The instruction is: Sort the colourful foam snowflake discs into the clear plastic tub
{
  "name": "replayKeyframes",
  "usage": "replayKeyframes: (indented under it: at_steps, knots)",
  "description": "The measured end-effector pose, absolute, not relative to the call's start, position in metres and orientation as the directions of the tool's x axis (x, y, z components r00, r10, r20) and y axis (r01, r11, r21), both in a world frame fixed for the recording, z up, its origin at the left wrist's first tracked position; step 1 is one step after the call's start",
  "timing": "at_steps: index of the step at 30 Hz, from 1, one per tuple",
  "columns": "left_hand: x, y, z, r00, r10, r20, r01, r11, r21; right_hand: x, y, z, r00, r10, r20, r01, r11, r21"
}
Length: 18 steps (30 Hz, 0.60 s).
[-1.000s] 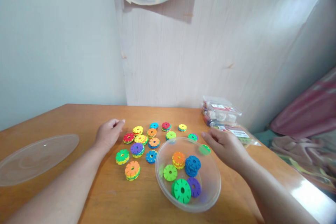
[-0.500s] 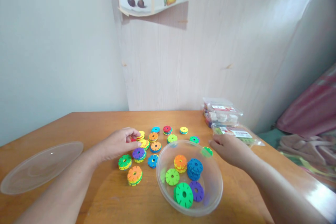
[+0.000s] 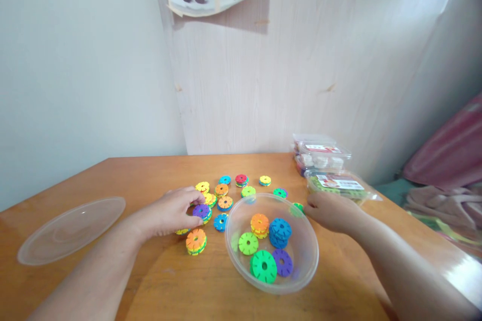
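My left hand (image 3: pixel 171 210) reaches in from the left, thumb and fingers curved around a stack of notched plastic discs with a purple one on top (image 3: pixel 202 212). The stack rests on the table. An orange-topped stack (image 3: pixel 196 241) stands just in front of it, and a blue disc (image 3: pixel 220 221) lies to its right. My right hand (image 3: pixel 329 210) is closed, knuckles up, beside a green disc (image 3: pixel 298 207); whatever its fingers hold is hidden. Between the hands, a clear plastic tub (image 3: pixel 309 266) holds orange, blue, lime, green and purple discs.
More disc stacks, such as a red-topped one (image 3: pixel 241 179) and a yellow one (image 3: pixel 265 180), stand behind the tub. A clear oval-looking lid (image 3: pixel 71 233) lies at the left. Clear food boxes (image 3: pixel 322 155) are piled at the back right, near the wall.
My left hand has shifted from the yellow and red discs toward me, onto the purple-topped stack. My right hand stays by the green disc. The view has tilted slightly downward.
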<state>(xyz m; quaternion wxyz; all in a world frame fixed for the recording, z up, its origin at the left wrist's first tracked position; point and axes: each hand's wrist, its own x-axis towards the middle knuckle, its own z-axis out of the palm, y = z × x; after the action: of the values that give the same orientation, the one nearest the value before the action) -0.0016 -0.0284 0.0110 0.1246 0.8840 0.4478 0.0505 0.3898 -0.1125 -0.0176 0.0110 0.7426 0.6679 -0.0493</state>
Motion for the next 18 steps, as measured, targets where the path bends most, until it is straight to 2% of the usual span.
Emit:
replayKeyframes:
  at_steps: [11, 15, 18]
  knots:
    - [-0.0053, -0.0289, 0.0055, 0.53, 0.848, 0.031, 0.75, -0.485, 0.449, 0.3911, -0.1132, -0.0133, 0.134, 0.988, -0.083, 0.99, -0.136, -0.027]
    - [-0.0065, -0.0277, 0.0035, 0.531, 0.847, 0.031, 0.698, -0.457, 0.551, 0.3908, -0.1143, -0.01, 0.17, 0.983, -0.07, 0.985, -0.17, 0.002]
    - [-0.0073, -0.0256, 0.0027, 0.529, 0.848, 0.028, 0.688, -0.448, 0.571, 0.3912, -0.1149, -0.0096, 0.16, 0.985, -0.06, 0.987, -0.16, 0.004]
